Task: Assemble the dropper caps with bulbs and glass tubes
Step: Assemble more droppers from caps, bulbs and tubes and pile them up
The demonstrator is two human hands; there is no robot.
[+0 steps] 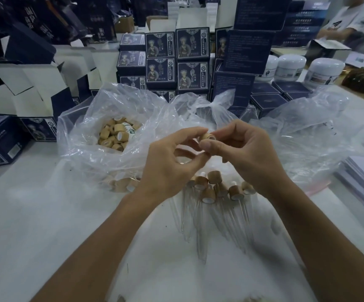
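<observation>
Both hands meet above the middle of the bench [35, 214], pinching one wooden dropper cap [206, 136] between them: the left hand [172, 162] curls its thumb and fingertips onto the cap from the 8 o'clock side, and the right hand [242, 149] nips it with thumb and forefinger from 3 o'clock. The cap lies on its side, its short axis running roughly 9 to 3 o'clock with the open mouth facing the right hand. Finished droppers [216, 192] lie just below at 6 o'clock, glass tubes pointing toward the person, and a plastic bag of loose caps [115, 136] sits at 9 o'clock.
</observation>
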